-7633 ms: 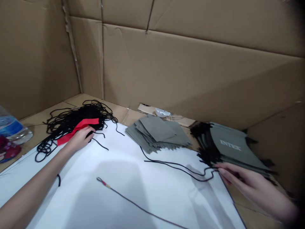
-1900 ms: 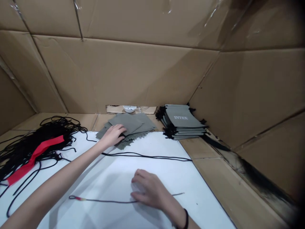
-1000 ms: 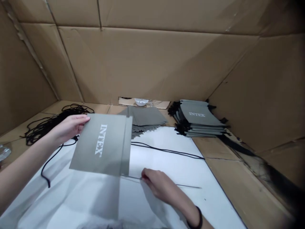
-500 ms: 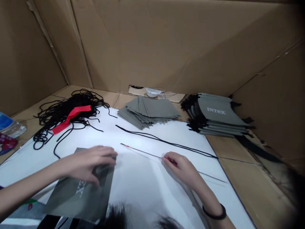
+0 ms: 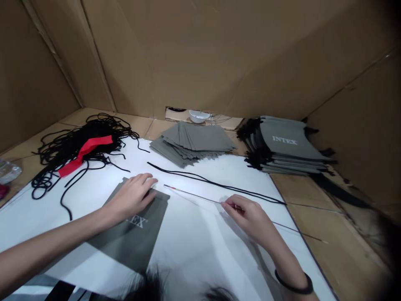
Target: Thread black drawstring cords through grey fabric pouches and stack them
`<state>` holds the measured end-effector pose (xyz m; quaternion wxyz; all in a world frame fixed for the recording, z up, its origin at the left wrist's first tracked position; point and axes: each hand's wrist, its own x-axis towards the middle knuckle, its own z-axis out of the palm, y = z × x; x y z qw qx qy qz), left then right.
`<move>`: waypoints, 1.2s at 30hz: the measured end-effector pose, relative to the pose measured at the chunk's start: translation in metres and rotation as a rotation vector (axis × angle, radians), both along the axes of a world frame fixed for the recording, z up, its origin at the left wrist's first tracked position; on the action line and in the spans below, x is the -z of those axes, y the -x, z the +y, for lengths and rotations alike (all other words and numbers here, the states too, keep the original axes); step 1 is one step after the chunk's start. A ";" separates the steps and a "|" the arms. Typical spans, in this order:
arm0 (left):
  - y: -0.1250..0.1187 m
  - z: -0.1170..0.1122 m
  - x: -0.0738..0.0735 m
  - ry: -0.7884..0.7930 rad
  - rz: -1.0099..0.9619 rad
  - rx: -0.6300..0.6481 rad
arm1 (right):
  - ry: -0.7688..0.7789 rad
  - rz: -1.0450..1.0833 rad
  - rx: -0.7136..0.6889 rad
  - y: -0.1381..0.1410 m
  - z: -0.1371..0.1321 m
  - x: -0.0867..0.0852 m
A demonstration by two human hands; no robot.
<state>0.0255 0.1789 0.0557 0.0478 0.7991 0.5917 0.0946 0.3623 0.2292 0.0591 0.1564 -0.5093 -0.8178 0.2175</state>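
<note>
Cardboard walls [image 5: 188, 62] boxed in a white sheet [image 5: 197, 246] where the left hand [image 5: 131, 196] lay open on a gray INTEX pouch [image 5: 134, 238], the right hand [image 5: 249, 217] pinched a thin rod [image 5: 194, 197], and a loose pile of gray pouches [image 5: 192, 144] and a stack of corded pouches [image 5: 282, 144] sat along the far edge.

Colours as I read them from my station: grey pouch [image 5: 131, 240], white lettering; black cord [image 5: 102, 133] under a red strip [image 5: 84, 150]; dark wire [image 5: 191, 194], red-tipped; white sheet [image 5: 194, 234]; plain brown cardboard wall [image 5: 188, 62].

We see soft even light from above; right hand [image 5: 250, 221] drops faint shadow on white sheet [image 5: 194, 246]; right corners dark, blurred.
</note>
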 end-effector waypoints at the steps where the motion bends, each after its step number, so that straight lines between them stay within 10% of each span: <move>1: 0.002 0.007 -0.002 -0.001 -0.028 0.000 | -0.009 -0.003 0.014 -0.002 0.001 0.000; 13: 0.045 0.092 0.021 0.022 -0.162 -0.091 | -0.019 -0.021 0.064 -0.009 0.005 0.004; 25: 0.021 0.063 0.003 0.229 -0.980 -0.288 | -0.009 0.243 0.108 -0.004 0.005 0.007; 31: 0.009 0.041 0.019 0.560 -1.460 -0.319 | -0.089 0.334 0.080 0.004 -0.002 0.003; 36: 0.008 0.039 0.027 0.595 -1.480 -0.227 | -0.216 0.358 -0.026 0.011 -0.008 0.002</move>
